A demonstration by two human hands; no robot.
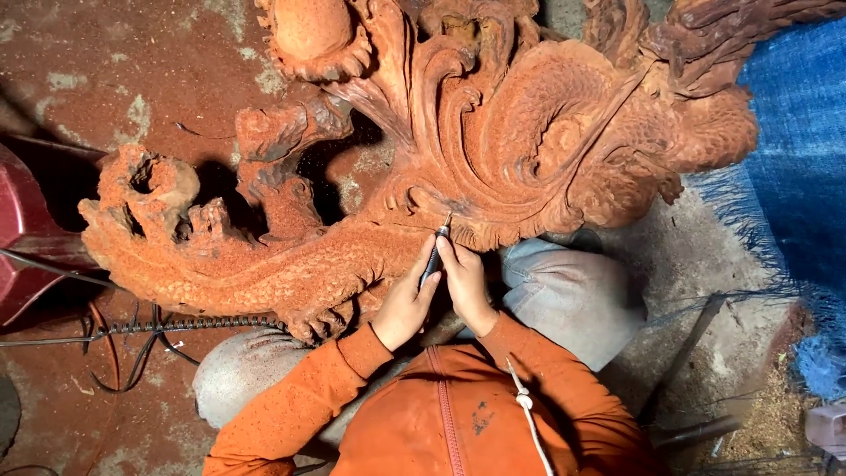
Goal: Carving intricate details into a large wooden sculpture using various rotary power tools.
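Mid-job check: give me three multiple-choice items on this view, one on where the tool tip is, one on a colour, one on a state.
1. Where does the tip of the handheld carving tool sit?
A. On the red wood carving
B. On the blue cloth
C. On the floor

2. What colour are the person's sleeves?
A. Green
B. Orange
C. White

3. How is the tool held?
A. It lies loose on the floor
B. By the left hand alone
C. By the left hand and the right hand together

Answers:
1 A, the thin tip meets the carved scrollwork just above the hands.
2 B, both sleeves and the zipped top are orange.
3 C, fingers of both hands close around the dark shaft.
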